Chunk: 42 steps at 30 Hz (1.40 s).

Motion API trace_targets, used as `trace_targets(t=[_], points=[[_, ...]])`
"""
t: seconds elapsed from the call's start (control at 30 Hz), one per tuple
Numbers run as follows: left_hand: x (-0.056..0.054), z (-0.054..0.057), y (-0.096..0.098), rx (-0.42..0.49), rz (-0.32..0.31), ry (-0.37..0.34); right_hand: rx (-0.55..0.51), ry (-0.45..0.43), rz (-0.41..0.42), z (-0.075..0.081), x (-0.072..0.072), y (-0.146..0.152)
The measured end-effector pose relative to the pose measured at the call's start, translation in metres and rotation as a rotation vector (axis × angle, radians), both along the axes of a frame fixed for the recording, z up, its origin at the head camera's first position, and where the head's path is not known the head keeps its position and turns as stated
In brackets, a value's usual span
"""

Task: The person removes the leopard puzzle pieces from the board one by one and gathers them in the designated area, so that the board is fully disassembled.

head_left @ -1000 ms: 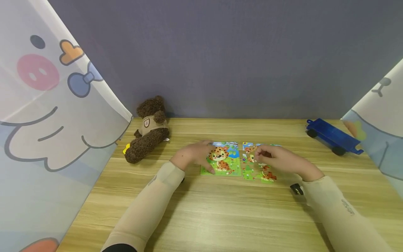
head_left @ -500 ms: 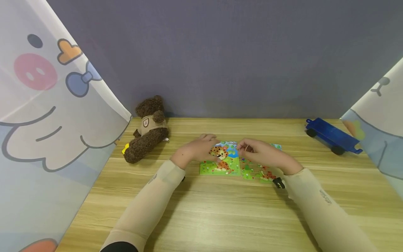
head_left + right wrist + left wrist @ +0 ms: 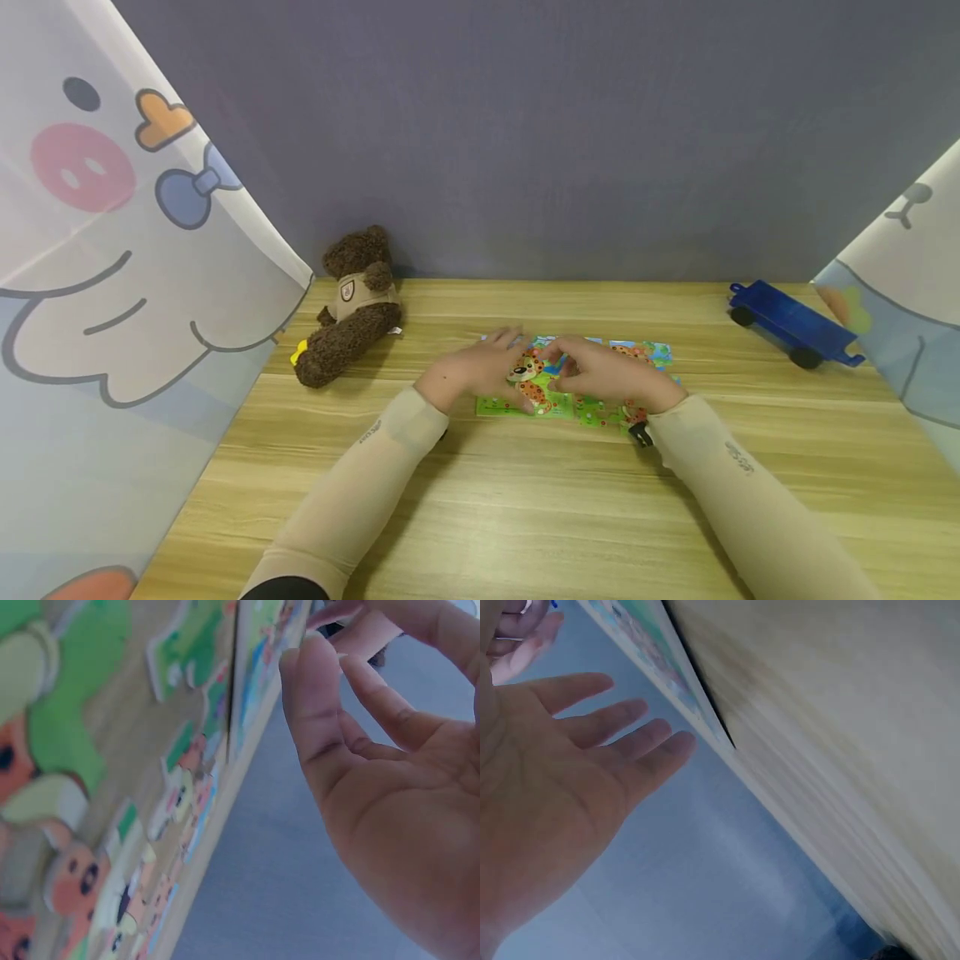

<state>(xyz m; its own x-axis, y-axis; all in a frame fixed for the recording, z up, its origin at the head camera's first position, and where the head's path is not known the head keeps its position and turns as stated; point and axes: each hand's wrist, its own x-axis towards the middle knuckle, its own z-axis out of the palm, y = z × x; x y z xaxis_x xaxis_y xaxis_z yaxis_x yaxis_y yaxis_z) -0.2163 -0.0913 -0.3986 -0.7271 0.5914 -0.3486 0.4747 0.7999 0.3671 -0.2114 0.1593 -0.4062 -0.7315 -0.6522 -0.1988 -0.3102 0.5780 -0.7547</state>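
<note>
A picture board [image 3: 491,407] with a spotted leopard cub on grass lies on the wooden table. Just right of it are puzzle pieces [image 3: 651,350] of the same scene, with wood showing through gaps between them. My left hand [image 3: 480,371] hovers over the board's left part, fingers spread and holding nothing. Above the board's right part, my right hand [image 3: 600,371] has thumb and fingers bent towards each other. They seem to pinch a small puzzle piece, mostly hidden by the fingers; the left wrist view shows only a bit of blue at the fingertips.
A brown teddy bear [image 3: 352,308] in a beige shirt sits at the table's back left. At the back right stands a blue toy wagon [image 3: 795,321] with black wheels. A grey curtain [image 3: 525,142] closes off the back, and printed curtains [image 3: 180,283] hang at the sides.
My right hand has moved left from the puzzle pieces to above the leopard board. The left hand has shifted slightly right over the board, its fingers spread.
</note>
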Motion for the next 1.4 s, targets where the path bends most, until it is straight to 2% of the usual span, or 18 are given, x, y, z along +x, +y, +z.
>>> trace_targets(t=[0.1, 0.27, 0.57, 0.9, 1.13, 1.4], points=[[0.002, -0.001, 0.002, -0.026, -0.006, -0.009, 0.043, -0.014, -0.005, -0.004, -0.001, -0.004], [0.004, -0.004, 0.006, -0.052, 0.006, 0.003, 0.105, 0.025, 0.008, -0.008, -0.001, -0.01], [0.005, -0.005, 0.01, -0.07, 0.013, -0.006, 0.153, 0.05, 0.06, -0.01, -0.002, -0.013], [0.005, -0.005, 0.01, -0.089, 0.011, 0.002, 0.157, 0.035, 0.068, -0.01, -0.003, -0.012], [0.004, -0.005, 0.011, -0.102, 0.001, 0.015, 0.167, 0.064, 0.112, -0.012, -0.004, -0.013], [0.004, -0.005, 0.011, -0.097, 0.003, 0.01, 0.144, 0.072, 0.104, -0.011, -0.002, -0.013]])
